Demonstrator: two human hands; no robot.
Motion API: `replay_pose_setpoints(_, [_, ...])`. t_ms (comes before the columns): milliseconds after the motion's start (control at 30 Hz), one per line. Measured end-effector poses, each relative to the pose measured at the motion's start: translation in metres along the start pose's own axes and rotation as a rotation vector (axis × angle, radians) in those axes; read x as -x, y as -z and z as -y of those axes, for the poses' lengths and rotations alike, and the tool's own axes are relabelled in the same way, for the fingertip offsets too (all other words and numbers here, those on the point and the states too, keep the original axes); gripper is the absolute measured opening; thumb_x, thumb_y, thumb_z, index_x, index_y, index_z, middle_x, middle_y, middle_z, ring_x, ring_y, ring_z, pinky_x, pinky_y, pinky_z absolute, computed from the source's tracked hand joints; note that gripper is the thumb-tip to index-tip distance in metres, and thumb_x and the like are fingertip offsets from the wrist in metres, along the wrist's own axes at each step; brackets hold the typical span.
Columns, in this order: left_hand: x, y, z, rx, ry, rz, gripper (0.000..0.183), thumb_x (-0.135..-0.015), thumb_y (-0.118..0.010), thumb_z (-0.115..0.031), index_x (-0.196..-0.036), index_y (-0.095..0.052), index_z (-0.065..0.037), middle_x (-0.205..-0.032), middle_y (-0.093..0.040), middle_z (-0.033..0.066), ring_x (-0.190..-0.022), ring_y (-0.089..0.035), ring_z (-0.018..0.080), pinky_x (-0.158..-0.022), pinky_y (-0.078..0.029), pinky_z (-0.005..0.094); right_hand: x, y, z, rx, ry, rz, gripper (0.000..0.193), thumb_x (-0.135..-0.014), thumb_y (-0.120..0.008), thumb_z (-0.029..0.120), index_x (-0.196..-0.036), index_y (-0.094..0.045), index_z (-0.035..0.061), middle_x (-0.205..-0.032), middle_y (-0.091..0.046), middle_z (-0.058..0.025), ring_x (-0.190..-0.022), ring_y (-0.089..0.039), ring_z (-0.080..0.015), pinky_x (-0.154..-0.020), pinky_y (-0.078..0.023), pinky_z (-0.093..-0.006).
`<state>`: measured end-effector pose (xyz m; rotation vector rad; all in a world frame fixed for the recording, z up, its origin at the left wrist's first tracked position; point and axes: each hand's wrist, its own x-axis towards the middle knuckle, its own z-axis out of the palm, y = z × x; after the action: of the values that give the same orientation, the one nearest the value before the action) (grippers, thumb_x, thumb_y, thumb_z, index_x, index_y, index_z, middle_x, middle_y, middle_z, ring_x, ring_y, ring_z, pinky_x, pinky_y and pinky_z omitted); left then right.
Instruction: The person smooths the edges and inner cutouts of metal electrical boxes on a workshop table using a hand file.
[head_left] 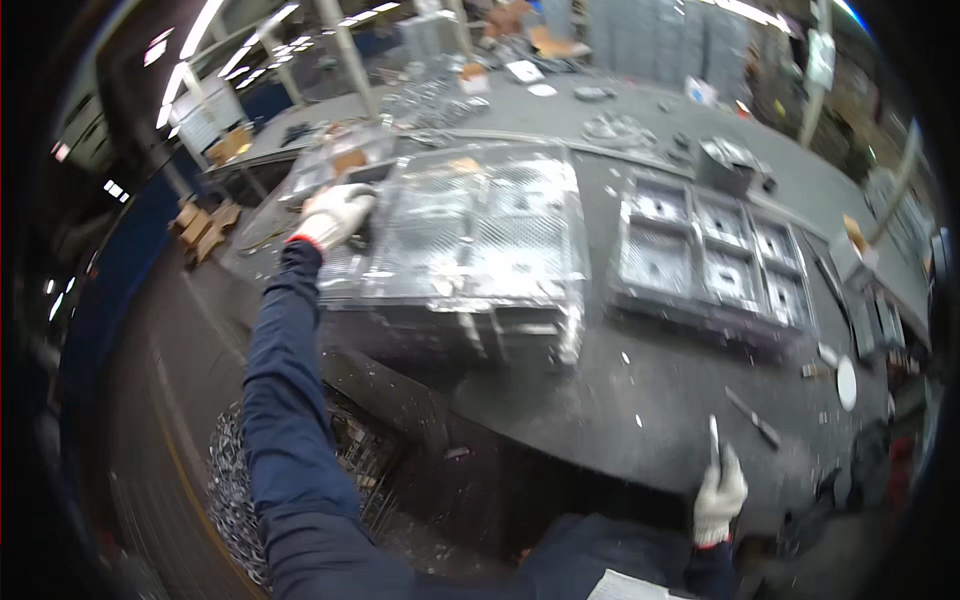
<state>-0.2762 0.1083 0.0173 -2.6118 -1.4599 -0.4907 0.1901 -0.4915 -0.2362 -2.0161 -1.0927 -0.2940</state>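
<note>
My left hand (337, 217), in a white work glove with a red cuff, reaches far forward on the left. Its fingers bend over the edge of a grey compartmented metal casting (343, 268), though blur hides the exact grip. Just right of it stands a stack of shiny grey metal castings (475, 325) with textured recesses. At the lower right my right hand (718, 497), gloved alike, is closed around a slim white stick (714, 440) that points up; I cannot make out its kind. Beyond that hand lies another compartmented casting (650, 297) with square pockets.
A knife-like tool (755, 418) lies on the dark table (590, 420) near my right hand, beside a white disc (846, 383). Below the table's left edge is a heap of metal pieces (232, 490). Cardboard (205, 232) sits at the far left. Loose parts lie on the rear bench (560, 110).
</note>
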Motion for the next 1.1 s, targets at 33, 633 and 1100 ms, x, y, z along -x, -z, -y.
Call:
replay_pose_setpoints(33, [-0.003,-0.003,-0.007,0.093,0.051,0.026,0.039,-0.104,-0.061,-0.038,-0.130,-0.081,-0.016,-0.121,-0.082,0.0139,-0.114,-0.077,0.0314,-0.105,-0.057,0.0416,-0.004,0.011,0.019,-0.061,-0.094,0.053,0.041,-0.097,-0.063,0.002,-0.135,-0.072,-0.0109,-0.118,-0.080,-0.0303,-0.106,-0.081,-0.0392,-0.094,-0.063,-0.0416])
replay_pose_setpoints(633, [-0.017,0.040,-0.409,0.196,-0.550,0.239,0.032,-0.102,-0.074,-0.023,-0.127,-0.077,-0.003,-0.112,-0.081,0.0197,-0.102,-0.078,0.0330,-0.096,-0.060,0.0413,-0.009,0.015,0.019,-0.108,-0.060,0.029,0.053,-0.086,-0.080,0.004,-0.139,-0.076,0.0094,-0.090,-0.078,-0.0192,-0.074,-0.076,-0.0400,-0.068,-0.061,-0.0466])
replay_pose_setpoints(1100, [-0.087,-0.126,-0.565,-0.008,-0.317,0.207,0.050,-0.089,-0.064,-0.035,-0.116,-0.081,0.003,-0.122,-0.077,0.0329,-0.119,-0.075,0.0462,-0.107,-0.058,0.0482,-0.011,0.022,0.010,-0.169,0.130,0.083,0.066,-0.087,-0.083,0.008,-0.151,-0.067,0.0098,-0.082,-0.072,-0.0093,-0.065,-0.071,-0.0311,-0.059,-0.054,-0.0426])
